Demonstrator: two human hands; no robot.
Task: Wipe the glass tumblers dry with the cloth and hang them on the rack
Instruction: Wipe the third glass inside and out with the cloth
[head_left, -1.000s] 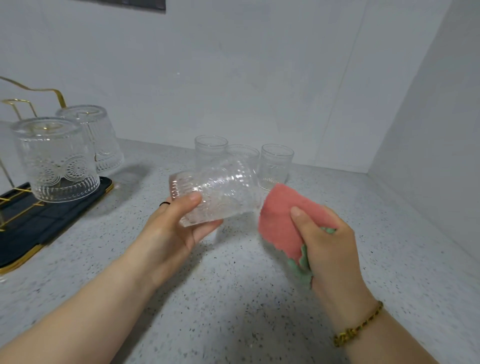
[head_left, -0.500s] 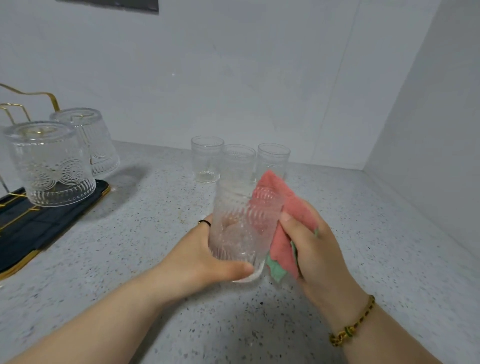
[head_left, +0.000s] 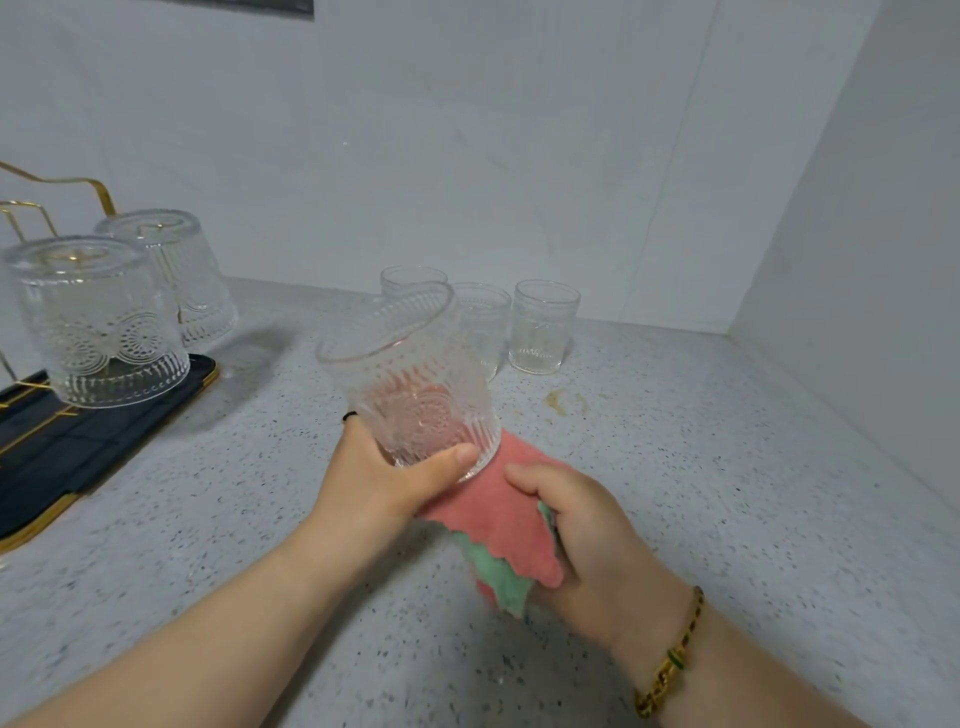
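While gripping the tumbler (head_left: 415, 384) low round its foot with the left hand (head_left: 384, 478), thumb across the front and fingers curled behind, carries it apparently clear of the bench (head_left: 701, 493), mouth up and tipped away to the left. Pinches the pink-and-green cloth (head_left: 498, 519) in the right hand (head_left: 587, 540), thumb on top and fingers bunched beneath, with the cloth pressed to the base of the glass and partly tucked under it.

Judged by look: thick pressed glass, so fairly heavy for its size, rigid, and breakable if dropped on the hard bench. Probably slippery wherever wet. Offers some purchase through the ribbed, embossed wall. Best taken round that lower ribbed band, as now, not by the thin smooth rim. As for the cloth: soft, limp, easily pushed into the ribs, and a help to grip.

Farther out, at the back of the bench: three more tumblers (head_left: 540, 327), upright and close together, seemingly unwiped. Off to the left: two hung tumblers (head_left: 98, 322), mouth down over the gold prongs of the rack (head_left: 104, 447).

Calls for turning the glass over before hanging. Risks a knock of glass on glass beside those two.
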